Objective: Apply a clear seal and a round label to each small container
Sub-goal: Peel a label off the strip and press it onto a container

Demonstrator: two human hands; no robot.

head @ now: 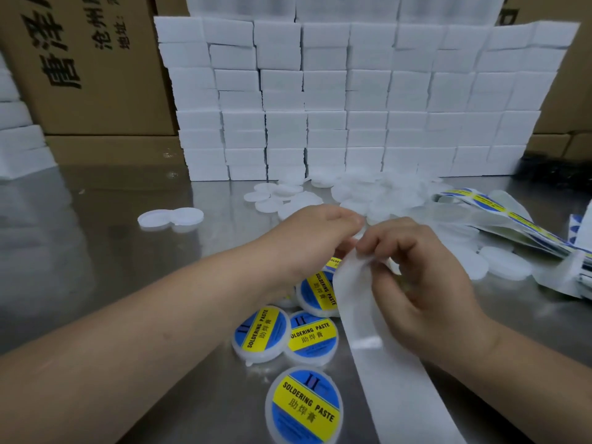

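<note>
Several small round containers with blue and yellow "Soldering Paste" labels [305, 404] lie on the steel table in front of me. A long white backing strip [381, 354] runs from the bottom edge up to my hands. My right hand [426, 283] pinches the strip's top end between curled fingers. My left hand [317, 238] reaches over the labelled containers, its fingertips at the strip's top beside the right hand, pinching something small and pale that I cannot make out. A pile of unlabelled white containers [378, 193] lies behind my hands.
A wall of stacked white boxes [352, 100] stands at the back, cardboard cartons [89, 68] to its left. Strips of round labels [512, 219] lie at the right. Two loose white lids [169, 217] sit at the left on bare steel table [96, 251].
</note>
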